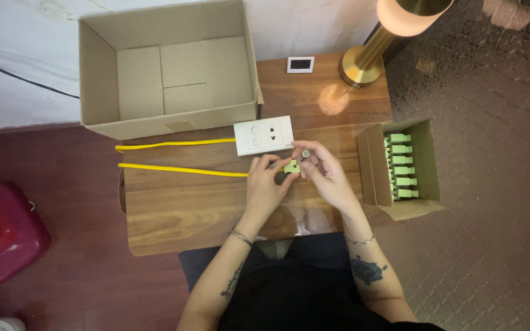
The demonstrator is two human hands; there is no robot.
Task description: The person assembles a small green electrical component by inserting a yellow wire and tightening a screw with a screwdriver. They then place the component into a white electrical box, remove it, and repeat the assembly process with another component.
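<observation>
My left hand (265, 184) and my right hand (323, 171) meet over the middle of a wooden table (179, 214). Between their fingertips sits a small light-green plug-like connector (291, 166). The left fingers pinch it from the left. My right thumb and forefinger pinch a small pale cap (305, 154) right at the connector's top right. A yellow cable (179, 170) runs from the left table edge to under my left hand. A white socket plate (264, 135) lies just beyond the hands.
A large open cardboard box (167, 67) stands empty at the back left. A small open box (403, 168) holding several green connectors sits at the table's right edge. A brass lamp (369, 55) and a small white device (300, 64) stand at the back. A red bag (1, 236) lies on the floor.
</observation>
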